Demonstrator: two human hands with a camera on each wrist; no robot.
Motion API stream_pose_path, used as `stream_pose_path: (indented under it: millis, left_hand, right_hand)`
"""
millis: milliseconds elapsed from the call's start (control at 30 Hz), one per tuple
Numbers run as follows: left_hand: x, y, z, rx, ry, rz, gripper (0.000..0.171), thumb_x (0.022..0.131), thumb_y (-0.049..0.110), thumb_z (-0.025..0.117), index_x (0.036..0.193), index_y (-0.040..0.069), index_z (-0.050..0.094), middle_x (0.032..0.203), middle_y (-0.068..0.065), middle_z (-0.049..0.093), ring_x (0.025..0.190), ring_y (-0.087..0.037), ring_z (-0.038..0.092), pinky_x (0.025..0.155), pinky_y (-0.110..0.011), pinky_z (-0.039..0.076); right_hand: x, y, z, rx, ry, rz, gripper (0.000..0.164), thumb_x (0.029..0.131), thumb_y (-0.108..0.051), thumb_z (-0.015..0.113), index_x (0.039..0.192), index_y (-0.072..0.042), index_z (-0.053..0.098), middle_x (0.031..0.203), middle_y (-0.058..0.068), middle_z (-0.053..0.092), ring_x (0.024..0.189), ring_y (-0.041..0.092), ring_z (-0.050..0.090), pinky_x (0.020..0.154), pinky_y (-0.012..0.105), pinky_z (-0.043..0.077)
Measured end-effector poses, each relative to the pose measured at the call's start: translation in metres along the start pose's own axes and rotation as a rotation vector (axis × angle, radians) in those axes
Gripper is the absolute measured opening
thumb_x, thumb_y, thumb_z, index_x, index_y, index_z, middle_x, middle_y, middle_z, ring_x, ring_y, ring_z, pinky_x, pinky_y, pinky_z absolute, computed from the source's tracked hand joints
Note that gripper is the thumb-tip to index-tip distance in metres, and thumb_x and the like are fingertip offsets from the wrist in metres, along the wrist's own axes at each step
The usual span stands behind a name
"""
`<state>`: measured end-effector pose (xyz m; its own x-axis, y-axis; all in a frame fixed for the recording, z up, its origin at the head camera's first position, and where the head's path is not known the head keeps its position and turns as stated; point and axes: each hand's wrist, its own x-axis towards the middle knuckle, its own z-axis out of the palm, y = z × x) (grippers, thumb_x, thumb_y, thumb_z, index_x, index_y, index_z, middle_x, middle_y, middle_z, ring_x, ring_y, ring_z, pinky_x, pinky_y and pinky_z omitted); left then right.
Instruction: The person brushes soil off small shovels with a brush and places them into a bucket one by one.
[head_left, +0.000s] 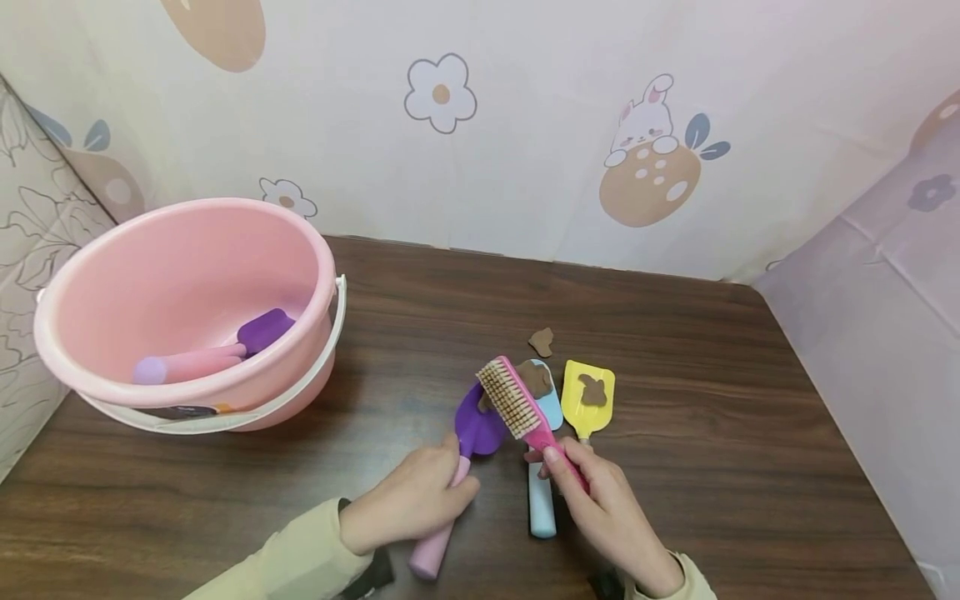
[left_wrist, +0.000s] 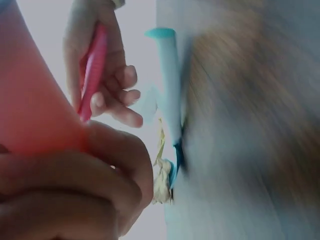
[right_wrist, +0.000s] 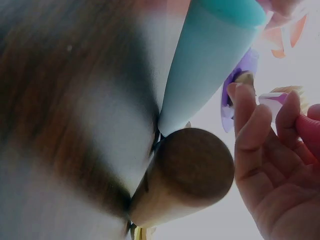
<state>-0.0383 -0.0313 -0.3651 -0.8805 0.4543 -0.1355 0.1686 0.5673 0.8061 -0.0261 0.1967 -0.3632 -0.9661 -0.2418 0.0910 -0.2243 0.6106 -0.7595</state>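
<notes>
My left hand (head_left: 408,500) grips the pink handle of a toy shovel with a purple scoop (head_left: 480,429). A brown piece lies in the scoop, partly covered by the brush. With thumb and fingers, my right hand (head_left: 611,512) holds a pink brush (head_left: 517,396), its tan bristles turned toward the purple scoop. Below the brush lies a light blue shovel (head_left: 542,500) bearing a brown piece (head_left: 534,379). Beside it, a yellow shovel (head_left: 573,412) carries another brown cutout (head_left: 593,390). In the right wrist view, the blue handle (right_wrist: 205,70) and a wooden handle (right_wrist: 195,165) lie near my fingers.
A pink bucket (head_left: 187,225) with a white carrying handle stands at the left, holding a purple-headed shovel (head_left: 264,332) and a pink handle. One brown piece (head_left: 542,342) lies on the dark wooden table (head_left: 712,467). Patterned cloth (head_left: 517,167) closes off the back and sides.
</notes>
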Motion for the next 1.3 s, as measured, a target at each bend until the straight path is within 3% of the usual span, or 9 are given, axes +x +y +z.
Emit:
stream_pose_path:
  millis: [200,367,467,567,700,1000,1167,1300]
  left_hand:
    - [-0.003,0.003,-0.002,-0.061,-0.058,0.001,0.045,0.091,0.022,0.053,0.115,-0.016,0.048,0.068,-0.004,0.050,0.060,-0.011,0.050,0.056,-0.027,0.045]
    - [-0.005,0.005,-0.003,-0.068,-0.065,-0.001,0.043,0.093,0.024,0.052,0.112,-0.014,0.050,0.071,-0.006,0.052,0.064,-0.014,0.052,0.060,-0.030,0.047]
    - [-0.006,0.008,-0.004,-0.096,-0.062,-0.009,0.027,0.095,0.024,0.051,0.100,-0.002,0.051,0.064,0.001,0.042,0.060,-0.013,0.049,0.057,-0.028,0.043]
    - [-0.006,0.009,-0.004,-0.110,-0.061,-0.015,0.023,0.095,0.024,0.051,0.098,0.001,0.050,0.064,0.003,0.039,0.059,-0.012,0.048,0.058,-0.027,0.042]
    - [-0.007,0.010,-0.005,-0.113,-0.055,-0.019,0.020,0.095,0.024,0.052,0.094,0.004,0.050,0.065,0.002,0.040,0.063,-0.012,0.049,0.061,-0.028,0.043]
    - [-0.007,0.013,-0.007,-0.150,-0.057,-0.029,0.023,0.095,0.025,0.052,0.098,0.002,0.052,0.067,0.001,0.044,0.061,-0.010,0.050,0.060,-0.027,0.044]
    - [-0.008,0.015,-0.007,-0.168,-0.064,-0.026,0.019,0.094,0.023,0.052,0.088,0.005,0.052,0.065,0.003,0.040,0.057,-0.009,0.045,0.052,-0.025,0.040]
    - [-0.008,0.016,-0.008,-0.165,-0.064,-0.015,0.021,0.093,0.023,0.053,0.077,0.010,0.047,0.064,0.004,0.038,0.054,-0.007,0.040,0.048,-0.024,0.036]
  right_hand:
    - [-0.002,-0.004,-0.002,0.148,-0.059,0.036,0.026,0.103,-0.018,0.042,0.091,-0.012,0.063,0.066,-0.002,0.063,0.051,0.010,0.054,0.047,0.027,0.048]
    - [-0.005,-0.009,-0.004,0.220,-0.052,0.103,0.028,0.105,-0.021,0.037,0.088,-0.011,0.058,0.068,0.000,0.064,0.038,0.007,0.048,0.035,0.026,0.041]
    - [-0.006,-0.010,-0.005,0.189,-0.014,0.105,0.027,0.104,-0.021,0.039,0.086,-0.012,0.057,0.066,-0.003,0.062,0.039,0.005,0.044,0.037,0.025,0.038]
    - [-0.007,-0.010,-0.004,0.141,0.010,0.074,0.025,0.103,-0.018,0.042,0.084,-0.013,0.058,0.058,-0.008,0.054,0.044,0.004,0.042,0.041,0.023,0.038]
    - [-0.007,-0.009,-0.004,0.087,0.028,0.029,0.023,0.101,-0.015,0.046,0.083,-0.019,0.058,0.054,-0.012,0.043,0.048,0.002,0.041,0.042,0.021,0.035]
    - [-0.007,-0.005,-0.002,-0.004,0.092,-0.088,0.026,0.097,-0.009,0.054,0.078,-0.024,0.063,0.060,-0.015,0.039,0.052,-0.001,0.036,0.043,0.019,0.031]
    - [-0.007,-0.004,-0.001,-0.077,0.105,-0.156,0.019,0.090,-0.010,0.065,0.078,-0.025,0.065,0.060,-0.018,0.035,0.052,-0.005,0.028,0.043,0.015,0.026]
    - [-0.007,-0.003,-0.001,-0.070,0.119,-0.182,0.019,0.088,-0.009,0.067,0.082,-0.027,0.067,0.062,-0.019,0.040,0.053,-0.005,0.029,0.044,0.013,0.027]
